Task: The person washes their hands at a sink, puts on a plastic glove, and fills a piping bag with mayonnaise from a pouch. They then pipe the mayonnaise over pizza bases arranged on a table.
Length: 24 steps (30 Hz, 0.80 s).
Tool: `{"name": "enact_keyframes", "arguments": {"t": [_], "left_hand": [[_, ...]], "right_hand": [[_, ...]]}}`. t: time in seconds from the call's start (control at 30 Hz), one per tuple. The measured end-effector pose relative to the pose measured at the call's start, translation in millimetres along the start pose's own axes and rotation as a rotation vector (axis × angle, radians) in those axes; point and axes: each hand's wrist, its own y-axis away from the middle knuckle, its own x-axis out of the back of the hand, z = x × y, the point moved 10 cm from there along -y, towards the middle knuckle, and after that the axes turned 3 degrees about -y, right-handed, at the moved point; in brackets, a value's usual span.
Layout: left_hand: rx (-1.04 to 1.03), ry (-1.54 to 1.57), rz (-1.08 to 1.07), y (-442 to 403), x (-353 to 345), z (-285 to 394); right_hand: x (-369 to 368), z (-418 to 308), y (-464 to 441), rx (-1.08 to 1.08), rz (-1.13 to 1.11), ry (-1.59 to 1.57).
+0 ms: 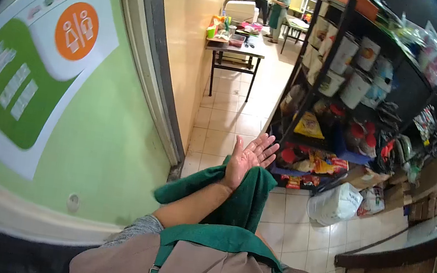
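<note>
My left hand [249, 160] is held out in front of me, palm up, with its fingers stretched out and nothing on the palm. Its skin looks wet. Green cloth [246, 201], the same colour as my apron, hangs around and under the wrist, with one fold spreading to the left of the forearm. A green apron strap [216, 235] crosses my chest. My right hand does not show; the cloth and my body may hide it.
On the left is a green door [130, 174] with a restroom sign [76, 31]. Loaded black shelving [313, 88] stands on the right, with a white sack [335, 203] on the floor. Ahead, past a table [235, 50] with items on it, two people [279, 9] stand at the back.
</note>
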Motion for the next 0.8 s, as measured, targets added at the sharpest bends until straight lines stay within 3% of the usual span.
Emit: {"name": "enact_keyframes", "arguments": {"t": [0.13, 0.2, 0.37, 0.5, 0.53, 0.63, 0.67, 0.77, 0.8], "left_hand": [[-0.055, -0.416, -0.038, -53, 24, 58], [-0.091, -0.773, 0.022, -82, 61, 77], [-0.189, -1.421, 0.058, -183, 147, 130], [-0.147, -1.428, 0.040, -297, 217, 168], [-0.254, -1.515, 0.075, -321, 219, 182], [-0.221, -1.639, -0.014, -385, 236, 192], [-0.340, -1.641, -0.018, -405, 247, 197], [-0.169, -1.445, 0.107, -468, 303, 208], [-0.091, -1.388, 0.235, -490, 329, 214]], "right_hand": [[6, -83, -128, 0.087, -0.125, 0.045], [11, -114, -187, 0.113, -0.167, 0.051], [41, -153, -328, 0.114, -0.168, 0.043], [93, -186, -430, 0.084, -0.078, 0.035], [107, -197, -452, 0.078, -0.053, 0.028], [154, -234, -511, 0.071, 0.027, 0.007], [165, -244, -532, 0.072, 0.046, 0.000], [204, -262, -587, 0.061, 0.104, -0.051], [207, -259, -608, 0.051, 0.107, -0.074]]}}
